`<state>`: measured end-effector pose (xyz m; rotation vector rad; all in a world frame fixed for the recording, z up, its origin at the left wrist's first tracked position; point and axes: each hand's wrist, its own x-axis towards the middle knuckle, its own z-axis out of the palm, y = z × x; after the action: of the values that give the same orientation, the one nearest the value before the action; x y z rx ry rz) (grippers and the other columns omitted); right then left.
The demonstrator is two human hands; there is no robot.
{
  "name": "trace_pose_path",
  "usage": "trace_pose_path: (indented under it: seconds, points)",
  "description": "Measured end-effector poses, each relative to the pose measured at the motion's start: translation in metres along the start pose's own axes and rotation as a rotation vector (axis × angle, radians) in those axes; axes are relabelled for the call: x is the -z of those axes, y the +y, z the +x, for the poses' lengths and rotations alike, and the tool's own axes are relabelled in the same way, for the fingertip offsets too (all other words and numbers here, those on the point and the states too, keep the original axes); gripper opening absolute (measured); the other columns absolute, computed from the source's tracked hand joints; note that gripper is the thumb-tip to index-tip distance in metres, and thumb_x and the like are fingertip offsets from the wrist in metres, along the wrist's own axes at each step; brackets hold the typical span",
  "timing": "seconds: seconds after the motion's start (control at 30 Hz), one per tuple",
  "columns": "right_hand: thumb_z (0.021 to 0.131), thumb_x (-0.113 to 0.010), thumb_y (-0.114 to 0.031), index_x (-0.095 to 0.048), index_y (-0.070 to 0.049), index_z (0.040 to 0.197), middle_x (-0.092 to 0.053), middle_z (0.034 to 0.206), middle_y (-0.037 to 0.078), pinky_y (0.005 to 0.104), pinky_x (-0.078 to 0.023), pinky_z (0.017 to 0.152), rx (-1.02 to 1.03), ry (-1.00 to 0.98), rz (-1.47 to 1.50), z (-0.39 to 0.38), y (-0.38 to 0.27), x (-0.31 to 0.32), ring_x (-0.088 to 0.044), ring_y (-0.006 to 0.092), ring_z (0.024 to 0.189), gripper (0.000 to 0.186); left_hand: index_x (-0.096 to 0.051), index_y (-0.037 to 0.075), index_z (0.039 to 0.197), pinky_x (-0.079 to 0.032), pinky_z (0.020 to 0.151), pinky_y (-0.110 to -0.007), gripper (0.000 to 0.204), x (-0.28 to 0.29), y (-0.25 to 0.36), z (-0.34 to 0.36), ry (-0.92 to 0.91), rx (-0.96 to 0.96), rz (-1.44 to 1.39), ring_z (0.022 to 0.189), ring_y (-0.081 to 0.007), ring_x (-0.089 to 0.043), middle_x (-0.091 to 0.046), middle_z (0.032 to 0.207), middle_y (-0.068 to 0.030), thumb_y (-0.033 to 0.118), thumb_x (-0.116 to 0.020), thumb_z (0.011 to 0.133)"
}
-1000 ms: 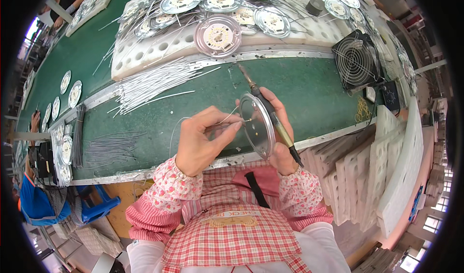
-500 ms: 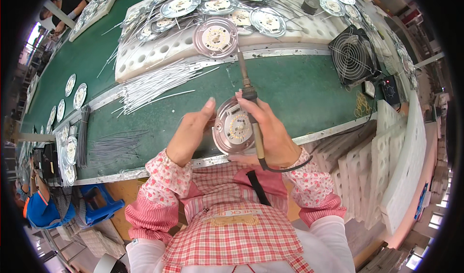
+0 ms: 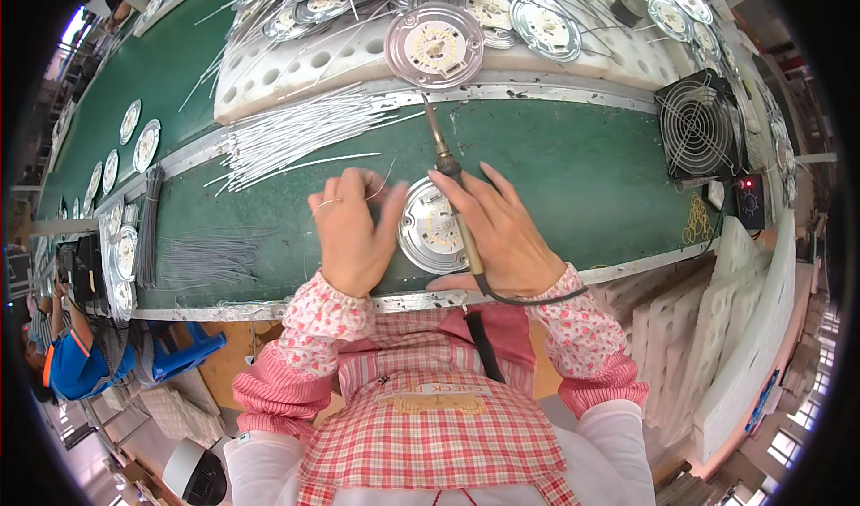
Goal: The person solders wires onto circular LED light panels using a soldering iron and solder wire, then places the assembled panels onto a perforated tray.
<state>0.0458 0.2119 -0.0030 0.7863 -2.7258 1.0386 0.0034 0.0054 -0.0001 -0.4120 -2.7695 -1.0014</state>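
Head view: the round metal disc (image 3: pixel 432 227) lies flat on the green tabletop (image 3: pixel 573 166), between both hands. Left hand (image 3: pixel 352 233) rests palm-down just beside the disc's left edge, fingers curled around a thin white wire (image 3: pixel 387 173). Right hand (image 3: pixel 503 228) grips a soldering iron (image 3: pixel 448 170), whose tip points away from the person toward another disc (image 3: pixel 434 45) on the white foam tray (image 3: pixel 296 67).

We see a long green table (image 3: pixel 573 161) with a shiny metal edge. A black fan (image 3: pixel 697 130) sits on it at the right. White foam trays (image 3: pixel 752 327) stand stacked beside the table. Bright windows (image 3: pixel 788 439) let daylight in low on the right. A blue stool (image 3: pixel 184 349) stands on the floor at the left.
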Motion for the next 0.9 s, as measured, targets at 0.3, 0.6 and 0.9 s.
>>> trace_pose_path:
  seconds: [0.3,0.6,0.9]
  points:
    - [0.084,-0.061,-0.001,-0.065,-0.005,0.101,-0.064,0.066,0.008,0.0285,-0.045,0.051,-0.340,0.439,0.353,-0.044,-0.028,0.016,-0.059,0.0184,0.050,0.018,-0.056,0.009,0.072,-0.036,0.082,-0.038,0.016,0.003,-0.007,0.003,-0.167,-0.346,-0.157,0.085,-0.0236,-0.055,-0.056,0.082,-0.0016,0.011,-0.072,0.072]
    - [0.086,-0.060,-0.008,-0.067,-0.003,0.100,-0.065,0.067,0.008,0.0290,-0.046,0.052,-0.317,0.292,0.345,-0.046,-0.022,0.010,-0.060,0.0177,0.051,0.016,-0.059,0.006,0.076,-0.036,0.087,-0.037,0.013,-0.004,-0.003,0.008,-0.220,-0.405,-0.104,0.084,-0.0233,-0.056,-0.058,0.088,-0.0035,0.010,-0.071,0.073]
    - [0.092,-0.053,-0.007,-0.063,0.003,0.101,-0.062,0.064,0.005,0.0256,-0.045,0.052,-0.540,0.341,0.639,-0.055,-0.024,0.002,-0.059,0.0097,0.054,0.016,-0.061,0.004,0.084,-0.037,0.089,-0.039,0.014,-0.009,-0.003,0.007,-0.260,-0.403,-0.154,0.090,-0.0240,-0.058,-0.059,0.099,-0.0061,0.010,-0.071,0.077]
